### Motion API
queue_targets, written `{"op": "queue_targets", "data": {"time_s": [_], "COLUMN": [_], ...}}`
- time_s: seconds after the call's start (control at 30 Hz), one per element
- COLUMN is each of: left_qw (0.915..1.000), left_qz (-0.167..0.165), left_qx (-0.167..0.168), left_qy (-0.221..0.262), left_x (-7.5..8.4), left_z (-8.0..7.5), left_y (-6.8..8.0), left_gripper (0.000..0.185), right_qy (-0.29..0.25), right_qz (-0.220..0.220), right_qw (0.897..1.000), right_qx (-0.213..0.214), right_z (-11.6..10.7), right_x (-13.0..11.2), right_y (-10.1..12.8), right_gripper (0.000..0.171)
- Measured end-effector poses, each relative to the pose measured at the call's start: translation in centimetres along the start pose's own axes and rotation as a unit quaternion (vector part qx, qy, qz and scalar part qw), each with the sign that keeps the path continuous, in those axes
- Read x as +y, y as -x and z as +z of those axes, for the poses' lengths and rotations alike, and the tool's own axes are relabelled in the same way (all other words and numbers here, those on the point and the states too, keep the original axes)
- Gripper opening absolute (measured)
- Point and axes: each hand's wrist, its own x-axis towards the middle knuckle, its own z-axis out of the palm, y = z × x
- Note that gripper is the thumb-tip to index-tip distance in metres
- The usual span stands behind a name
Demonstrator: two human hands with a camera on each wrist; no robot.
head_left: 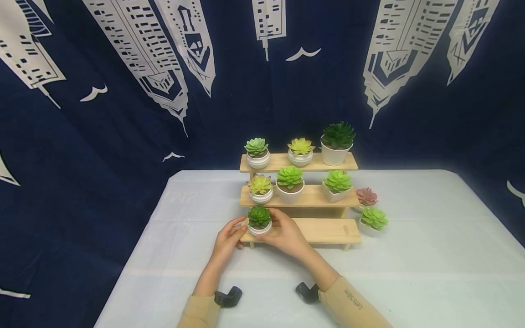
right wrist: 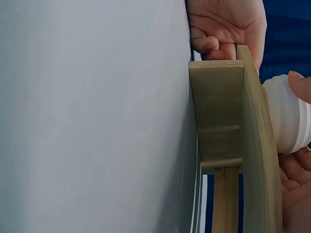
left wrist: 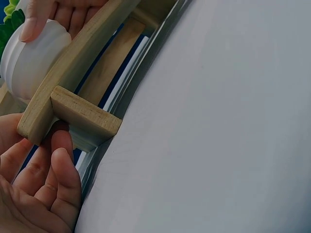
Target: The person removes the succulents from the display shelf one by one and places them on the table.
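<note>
The dark green succulent (head_left: 259,214), in its round white pot (head_left: 259,230), is upright at the left end of the lowest board (head_left: 324,231), at about 8 o'clock from the middle of the stepped wooden stand (head_left: 313,190). The right hand (head_left: 288,233) grips the pot from near 4 o'clock, thumb across the front wall and the other fingers round behind. The left hand (head_left: 228,235), toward 8 o'clock of the pot, grasps the board's end, with fingers curled beneath the wood. A yellow-green succulent (head_left: 260,185) is at 12 o'clock on the tier above; a pink succulent (head_left: 367,197) and a bright green succulent (head_left: 373,218) stand on the table (head_left: 430,246) at about 3 o'clock. The pot looks small enough to be light, with a stiff wall that could be plastic or ceramic; which one, I cannot tell. Its smooth finish may be a little slippery, though the ridges should help the fingertips. The best hold is probably round the wall, at 3 and 9 o'clock, well clear of the leaves, which look bendable and might pull loose.
</note>
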Motion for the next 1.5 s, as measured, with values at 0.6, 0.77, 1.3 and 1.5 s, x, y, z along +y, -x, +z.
{"op": "queue_targets", "data": {"time_s": [0.6, 0.77, 1.3, 1.5], "left_qw": [1.0, 1.0, 0.9999, 0.9999], "left_qz": [0.006, 0.0, -0.011, 0.011], "left_qx": [0.008, 0.007, 0.003, 0.008], "left_qy": [-0.001, 0.004, 0.005, -0.006], "left_x": [-0.8, -0.9, -0.6, -0.7], "left_z": [0.0, 0.0, -0.1, 0.1], "left_y": [-0.3, -0.3, -0.3, -0.2], "left_gripper": [0.039, 0.039, 0.038, 0.04], "right_qy": [-0.005, 0.013, 0.086, 0.094], "right_qz": [0.038, 0.04, 0.01, 0.008], "right_qw": [0.999, 0.998, 0.993, 0.991], "right_qx": [0.037, 0.046, 0.083, 0.096], "right_z": [-1.8, -2.7, -6.3, -7.7], "right_x": [-0.8, -0.9, -0.8, -0.2], "right_y": [1.6, 2.4, 5.4, 6.7], "right_gripper": [0.07, 0.072, 0.069, 0.065]}}
